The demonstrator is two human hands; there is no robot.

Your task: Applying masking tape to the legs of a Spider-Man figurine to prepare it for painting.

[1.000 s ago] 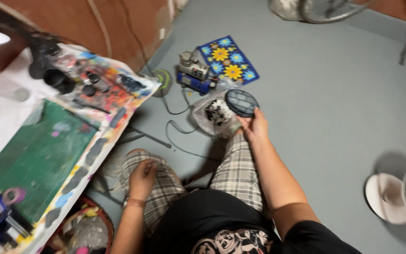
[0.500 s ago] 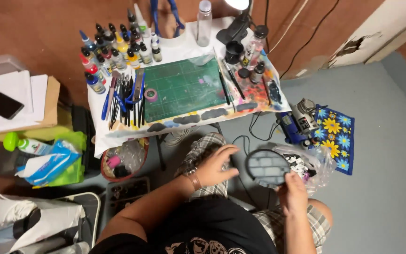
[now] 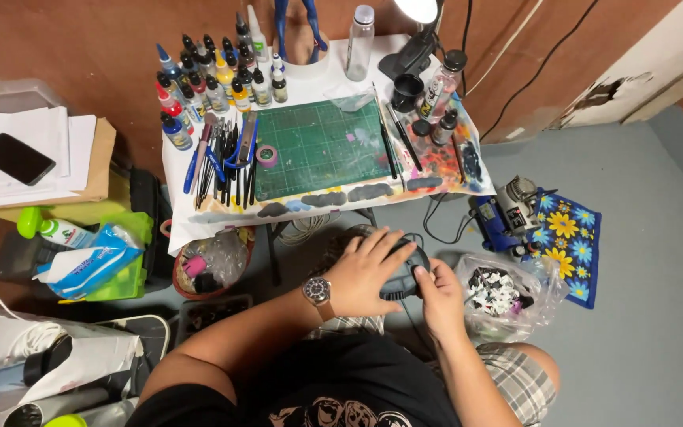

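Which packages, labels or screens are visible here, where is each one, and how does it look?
Phone: on white papers, far left; dark rectangle, screen off.
Wipes pack: lower left, on a green box; soft, blue and white.
Clear plastic bag: on the floor beside the right hand; black and white pieces inside.

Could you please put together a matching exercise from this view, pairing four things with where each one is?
Things:
1. black phone
2. green cutting mat
3. dark round object
4. clear bag of black and white pieces

Places:
A. on the floor, just right of the right hand
B. on white papers at the far left
C. held between both hands, under the left hand
D. in the middle of the small table, beside the row of paint bottles

Pairs: 1-B, 2-D, 3-C, 4-A
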